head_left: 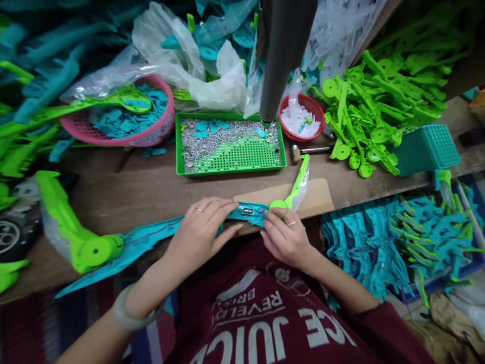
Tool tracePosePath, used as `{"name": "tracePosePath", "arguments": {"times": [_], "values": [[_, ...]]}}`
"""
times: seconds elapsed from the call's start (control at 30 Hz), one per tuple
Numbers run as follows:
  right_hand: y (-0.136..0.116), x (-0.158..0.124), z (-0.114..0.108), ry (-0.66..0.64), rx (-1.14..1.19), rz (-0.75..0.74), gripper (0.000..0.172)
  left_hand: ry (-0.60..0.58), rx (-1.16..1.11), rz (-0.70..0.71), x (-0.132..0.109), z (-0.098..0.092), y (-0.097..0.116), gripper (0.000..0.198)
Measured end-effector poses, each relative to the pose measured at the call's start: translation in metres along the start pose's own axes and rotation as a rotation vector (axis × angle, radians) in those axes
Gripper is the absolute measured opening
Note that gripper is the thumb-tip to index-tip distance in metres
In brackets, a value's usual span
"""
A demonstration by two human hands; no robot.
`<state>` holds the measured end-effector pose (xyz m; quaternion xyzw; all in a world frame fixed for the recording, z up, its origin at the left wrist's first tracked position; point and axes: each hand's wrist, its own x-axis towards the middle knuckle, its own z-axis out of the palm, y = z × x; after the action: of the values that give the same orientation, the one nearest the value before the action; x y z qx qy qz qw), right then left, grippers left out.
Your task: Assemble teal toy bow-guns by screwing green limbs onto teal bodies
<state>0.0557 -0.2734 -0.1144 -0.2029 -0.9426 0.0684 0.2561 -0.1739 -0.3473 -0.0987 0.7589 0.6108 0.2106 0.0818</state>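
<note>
A long turquoise plastic toy shell (147, 240) lies along the table's near edge, with lime-green jointed pieces (96, 250) at its left end. My left hand (202, 227) grips its middle, fingers along the far side and thumb at the near side. Near the right end, my right hand (286, 235) has its fingers closed on the shell's edge, beside a green curved piece (297, 184) with a clear film. Between my hands, small silvery parts (248, 211) and thin purple wire show inside the shell. My right fingertips partly cover whatever lies beneath them.
Behind stands a green tray (231, 173) of small screws. Pink basket (166, 121) and red basket (322, 119) hold small pieces. A hammer (312, 150), a hanging power driver (278, 65), green parts (382, 106), a cardboard sheet (318, 194) and stacked turquoise shells (364, 242) surround the work.
</note>
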Motion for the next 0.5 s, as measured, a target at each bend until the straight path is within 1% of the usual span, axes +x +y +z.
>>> {"name": "tracePosePath", "arguments": {"times": [0.07, 0.17, 0.27, 0.33, 0.4, 0.43, 0.47, 0.5], "values": [[0.005, 0.007, -0.004, -0.015, -0.012, -0.042, 0.017, 0.005, 0.02, -0.016, -0.003, 0.004, 0.001, 0.032], [0.018, 0.012, -0.015, 0.019, -0.022, -0.048, 0.018, -0.022, 0.035, -0.037, -0.002, 0.008, 0.003, 0.03], [0.03, 0.016, -0.038, 0.084, -0.01, -0.06, 0.019, -0.05, 0.029, -0.041, 0.002, 0.009, 0.002, 0.026], [0.029, 0.026, -0.054, 0.146, 0.034, -0.033, 0.021, -0.058, 0.021, -0.035, 0.004, 0.009, 0.001, 0.022], [0.01, 0.049, -0.058, 0.22, 0.114, 0.051, 0.021, -0.065, -0.023, -0.045, 0.006, 0.009, 0.002, 0.017], [-0.005, 0.068, -0.053, 0.229, 0.162, 0.057, 0.018, -0.066, -0.044, -0.054, 0.007, 0.009, 0.004, 0.015], [-0.024, 0.094, -0.043, 0.209, 0.197, 0.028, 0.014, -0.047, -0.068, -0.064, 0.008, 0.009, 0.006, 0.014], [-0.045, 0.126, -0.031, 0.155, 0.207, -0.061, 0.012, -0.015, -0.044, -0.072, 0.008, 0.009, 0.009, 0.016]]}}
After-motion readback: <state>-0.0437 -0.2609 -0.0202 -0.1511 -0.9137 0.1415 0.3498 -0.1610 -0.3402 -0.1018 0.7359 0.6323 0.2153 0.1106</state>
